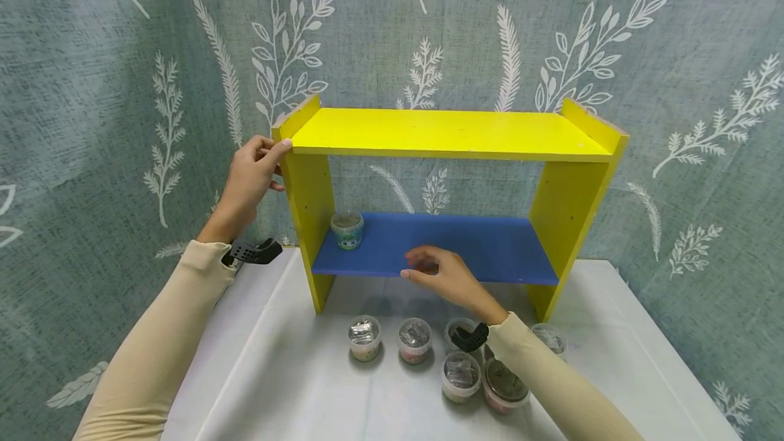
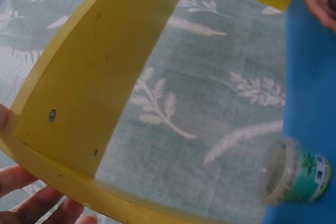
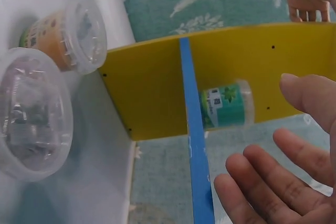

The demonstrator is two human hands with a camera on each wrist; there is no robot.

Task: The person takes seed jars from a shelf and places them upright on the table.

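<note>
My left hand (image 1: pixel 250 179) grips the upper left corner of a yellow shelf unit (image 1: pixel 441 131), thumb on the front edge and fingers around the outer side. A small clear-lidded tub (image 1: pixel 348 231) with a green label stands at the left end of the blue shelf board (image 1: pixel 447 243). In the left wrist view the same tub (image 2: pixel 302 177) shows at lower right. My right hand (image 1: pixel 446 276) hovers at the front edge of the blue board, right of the tub. Its fingers are loosely bent and apart, with nothing between them, as the right wrist view shows.
On the white table (image 1: pixel 294 386) in front of the unit stand several lidded tubs, among them an orange-labelled one (image 1: pixel 365 339) and a pink one (image 1: pixel 414 341). More cluster near my right forearm (image 1: pixel 539 373), which partly hides them. A patterned green curtain (image 1: pixel 380 39) hangs behind.
</note>
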